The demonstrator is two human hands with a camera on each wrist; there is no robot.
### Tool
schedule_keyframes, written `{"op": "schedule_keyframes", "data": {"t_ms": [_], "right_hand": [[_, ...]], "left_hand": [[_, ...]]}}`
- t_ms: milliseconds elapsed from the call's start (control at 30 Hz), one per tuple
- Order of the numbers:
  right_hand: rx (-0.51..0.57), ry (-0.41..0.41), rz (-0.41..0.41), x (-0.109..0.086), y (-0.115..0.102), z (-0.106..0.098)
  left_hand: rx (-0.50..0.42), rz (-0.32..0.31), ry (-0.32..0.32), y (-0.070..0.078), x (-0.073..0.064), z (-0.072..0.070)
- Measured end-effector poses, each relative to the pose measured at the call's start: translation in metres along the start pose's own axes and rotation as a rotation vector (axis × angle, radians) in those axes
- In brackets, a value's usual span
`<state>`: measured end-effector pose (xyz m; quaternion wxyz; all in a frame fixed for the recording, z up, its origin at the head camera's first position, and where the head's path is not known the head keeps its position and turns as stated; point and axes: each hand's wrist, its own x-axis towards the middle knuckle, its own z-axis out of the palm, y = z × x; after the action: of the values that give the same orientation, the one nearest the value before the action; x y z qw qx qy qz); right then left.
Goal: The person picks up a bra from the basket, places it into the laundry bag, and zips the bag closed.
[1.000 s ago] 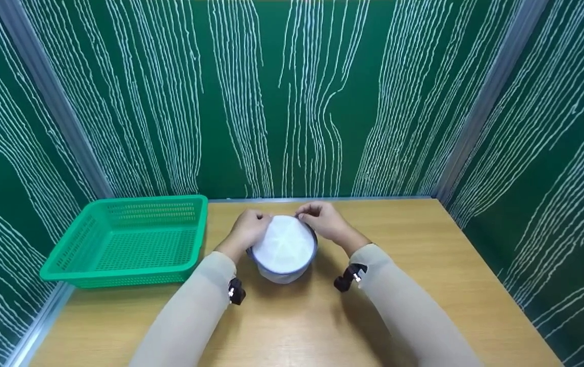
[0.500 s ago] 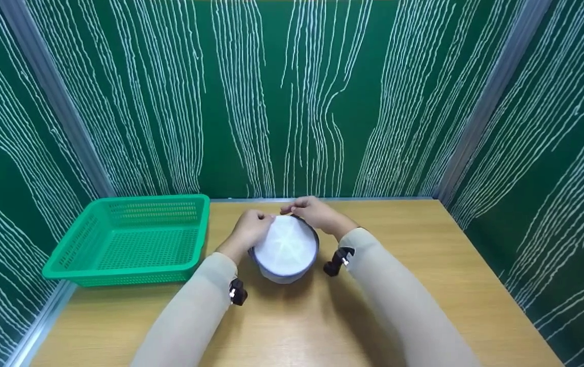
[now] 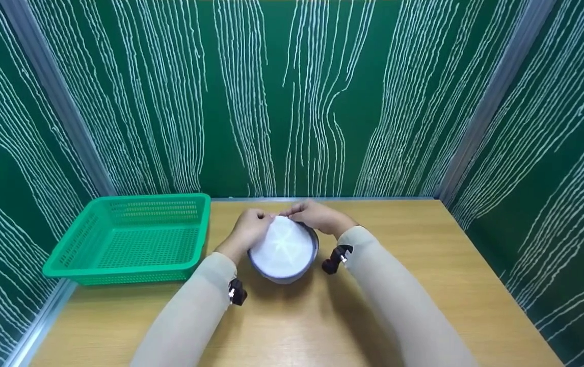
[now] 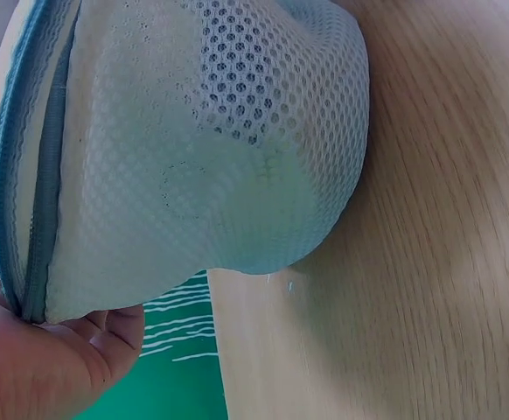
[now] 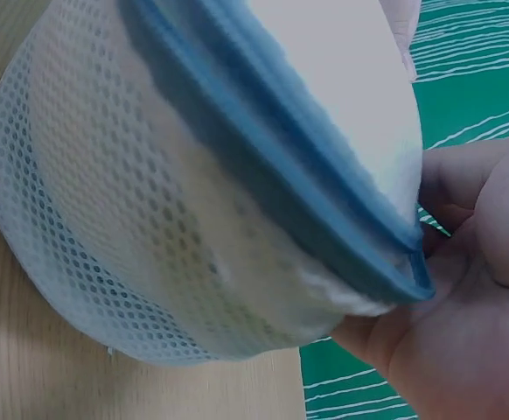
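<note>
A round white mesh laundry bag point(image 3: 283, 248) stands on the table in the head view, its pale flat lid tilted toward me. Blue zipper trim point(image 5: 281, 192) runs round the upper edge, and the honeycomb mesh side point(image 4: 237, 79) bulges below it. My left hand point(image 3: 251, 228) pinches the far left of the rim between thumb and fingers. Just to its right, my right hand point(image 3: 317, 216) holds the trim at the back of the bag, where the blue bands meet at the fingertips in the right wrist view. The bag's contents are hidden.
To the left sits a green plastic basket point(image 3: 141, 252) with perforated sides. The wooden table point(image 3: 399, 270) ends at the back against green panels point(image 3: 317, 102) with white wavy lines. Dark wrist cameras are strapped over both sleeves.
My right hand has moved left along the rim, closer to my left hand, and then down onto the trim. The bag's lid has tilted and shifted slightly; the left hand keeps its place.
</note>
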<state>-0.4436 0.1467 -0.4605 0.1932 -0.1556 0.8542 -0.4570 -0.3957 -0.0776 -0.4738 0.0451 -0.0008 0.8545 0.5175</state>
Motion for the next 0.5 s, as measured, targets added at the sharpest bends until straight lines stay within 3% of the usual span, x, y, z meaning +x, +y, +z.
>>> {"op": "schedule_keyframes", "data": {"t_ms": [167, 500], "right_hand": [[-0.027, -0.007, -0.003, -0.0032, -0.0035, -0.0015], [-0.006, -0.01, 0.041, -0.0055, -0.005, -0.0024]], "left_hand": [[-0.006, 0.023, 0.002, 0.0002, -0.0001, 0.0004], [-0.009, 0.001, -0.031, -0.0021, 0.0001, 0.0026]]}}
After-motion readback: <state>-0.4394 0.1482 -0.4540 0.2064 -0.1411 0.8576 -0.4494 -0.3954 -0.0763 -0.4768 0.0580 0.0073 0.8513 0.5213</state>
